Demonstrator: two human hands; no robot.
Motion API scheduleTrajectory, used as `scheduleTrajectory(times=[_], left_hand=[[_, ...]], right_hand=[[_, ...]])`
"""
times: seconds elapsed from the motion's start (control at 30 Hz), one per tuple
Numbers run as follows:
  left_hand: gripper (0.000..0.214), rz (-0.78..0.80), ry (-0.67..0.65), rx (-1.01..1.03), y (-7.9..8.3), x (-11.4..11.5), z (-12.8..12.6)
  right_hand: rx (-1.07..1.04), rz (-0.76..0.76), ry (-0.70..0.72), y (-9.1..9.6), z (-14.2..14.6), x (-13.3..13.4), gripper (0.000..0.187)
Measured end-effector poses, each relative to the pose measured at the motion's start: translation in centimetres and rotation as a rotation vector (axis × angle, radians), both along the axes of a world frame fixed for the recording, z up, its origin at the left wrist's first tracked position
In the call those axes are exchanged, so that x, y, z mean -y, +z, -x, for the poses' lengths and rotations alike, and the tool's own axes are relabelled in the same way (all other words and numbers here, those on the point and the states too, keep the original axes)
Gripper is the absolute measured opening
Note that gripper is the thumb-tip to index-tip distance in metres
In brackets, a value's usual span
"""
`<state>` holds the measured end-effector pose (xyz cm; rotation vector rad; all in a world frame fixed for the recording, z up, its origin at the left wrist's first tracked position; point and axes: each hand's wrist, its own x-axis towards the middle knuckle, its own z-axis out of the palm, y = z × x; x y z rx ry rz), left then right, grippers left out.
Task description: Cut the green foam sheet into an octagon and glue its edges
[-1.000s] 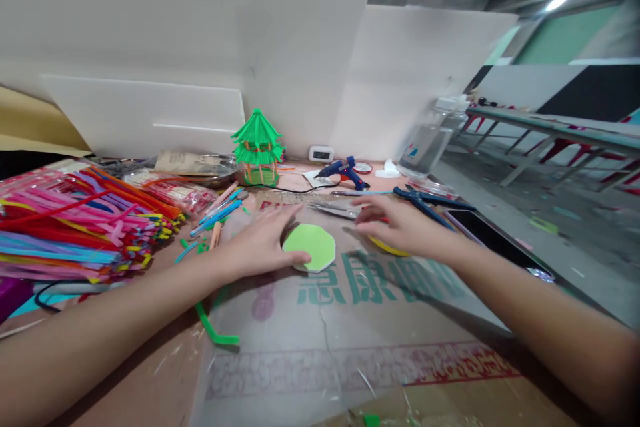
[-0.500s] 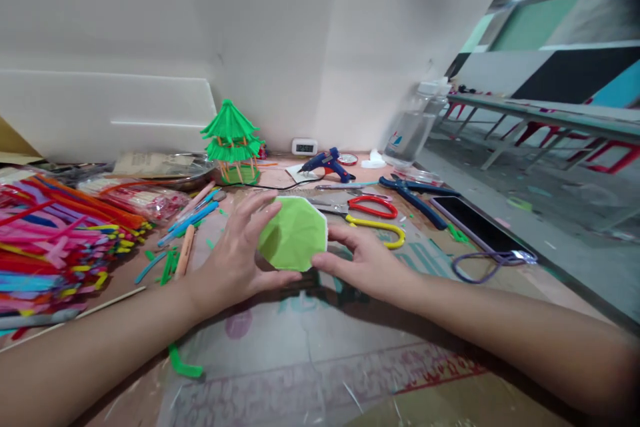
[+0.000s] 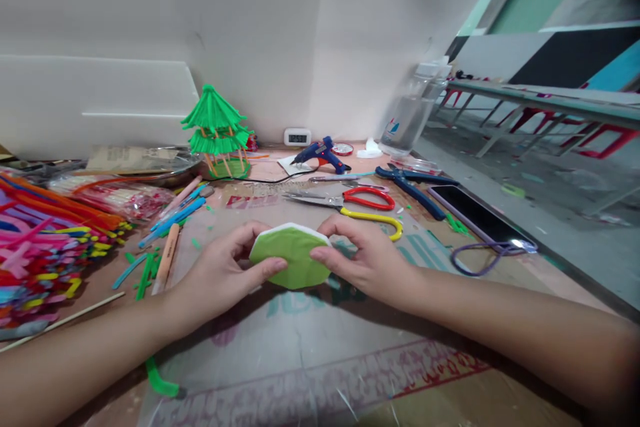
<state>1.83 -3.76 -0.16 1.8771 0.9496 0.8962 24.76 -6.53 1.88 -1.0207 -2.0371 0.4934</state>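
A green octagonal foam piece (image 3: pixel 293 255) with a white edge is held tilted above the cardboard sheet (image 3: pixel 320 353). My left hand (image 3: pixel 225 273) grips its left side, thumb on the green face. My right hand (image 3: pixel 363 257) pinches its right side, thumb on the face and fingers behind. Both hands are closed on the piece. A green paper pagoda model (image 3: pixel 216 130) stands at the back of the table.
Piles of coloured pipe cleaners (image 3: pixel 45 233) lie at the left. Scissors with red and yellow handles (image 3: pixel 367 207), blue pliers (image 3: pixel 410 187), a blue glue gun (image 3: pixel 320 153), a phone (image 3: pixel 475 213), a plastic bottle (image 3: pixel 413 113) and a small clock (image 3: pixel 297 137) lie beyond my hands.
The green piece was lifted off the cardboard. My right hand came from the scissors to its right edge, and both hands now hold it, tilted flatter than half a second ago.
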Motion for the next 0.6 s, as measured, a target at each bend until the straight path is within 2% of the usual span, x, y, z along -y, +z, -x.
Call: scheduleTrajectory(times=[0.2, 0.3, 0.43, 0.5, 0.6], left_hand=[[0.024, -0.020, -0.006, -0.019, -0.2, 0.3, 0.1], [0.023, -0.058, 0.020, -0.028, -0.4, 0.0, 0.4], [0.029, -0.119, 0.154, -0.034, -0.3, -1.0, 0.6], [0.032, -0.091, 0.209, -0.047, -0.2, -1.5, 0.6], [0.030, -0.112, 0.262, -0.104, 0.0, -2.0, 0.5]], right_hand=[[-0.007, -0.009, 0.019, 0.2, 0.0, 0.1, 0.021], [0.003, -0.013, 0.014, 2.2, -0.7, -0.3, 0.018], [0.138, -0.029, -0.146, 5.0, -3.8, -2.8, 0.018], [0.253, -0.006, -0.224, 5.1, -5.9, -4.7, 0.019], [0.417, 0.006, -0.307, 3.5, -8.5, -7.4, 0.021]])
